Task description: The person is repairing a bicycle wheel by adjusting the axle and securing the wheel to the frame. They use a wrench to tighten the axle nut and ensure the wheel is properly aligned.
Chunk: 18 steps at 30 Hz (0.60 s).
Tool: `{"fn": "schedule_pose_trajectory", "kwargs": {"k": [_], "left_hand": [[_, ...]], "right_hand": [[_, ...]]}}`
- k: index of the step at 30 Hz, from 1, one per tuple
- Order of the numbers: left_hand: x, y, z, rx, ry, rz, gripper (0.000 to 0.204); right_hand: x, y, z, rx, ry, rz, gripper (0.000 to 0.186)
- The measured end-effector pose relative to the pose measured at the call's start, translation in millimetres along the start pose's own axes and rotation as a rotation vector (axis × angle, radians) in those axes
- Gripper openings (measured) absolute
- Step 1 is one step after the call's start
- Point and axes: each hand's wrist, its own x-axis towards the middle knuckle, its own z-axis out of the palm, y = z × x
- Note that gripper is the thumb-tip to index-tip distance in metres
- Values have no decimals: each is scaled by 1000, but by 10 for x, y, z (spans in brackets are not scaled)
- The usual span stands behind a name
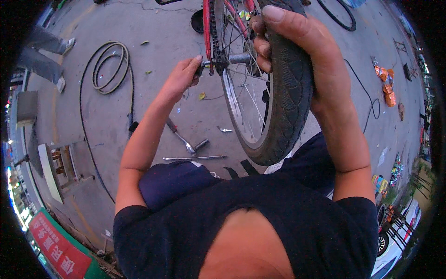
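A bicycle wheel with a black, patterned tyre (290, 100) and silver spokes stands between my arms. My right hand (309, 42) is wrapped over the tyre, thumb on top and fingers curled around its left side. On the wheel's left, a chain (213, 35) runs along the red bicycle frame (207, 44) to the rear hub. My left hand (185, 76) is closed at the hub's left end, the thumb laid along a short, shiny shaft at the axle. What its fingers wrap around is mostly hidden.
A ratchet wrench (188, 147) and a long metal bar (195, 158) lie on the concrete before my knees. A coiled hose (127, 69) is at the left, near a standing person's legs (46, 49). Orange wrappers (388, 88) and a loose tyre (346, 21) lie right.
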Motion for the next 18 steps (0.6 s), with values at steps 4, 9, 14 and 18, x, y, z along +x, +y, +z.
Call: {"fn": "schedule_pose_trajectory", "kwargs": {"k": [4,9,14,18], "left_hand": [[3,-75,26,62,33,187,31],[78,-169,166,329,273,594,32],[9,-110,-52,-68,38,107,33],[38,-143,-46,65,-41,148,33]], "right_hand": [[5,-38,27,5,24,56,48],[27,112,135,-266,244,-53,44],[141,428,-131,-223,62,-263,37],[159,427,-37,-109,104,-320,39]]}}
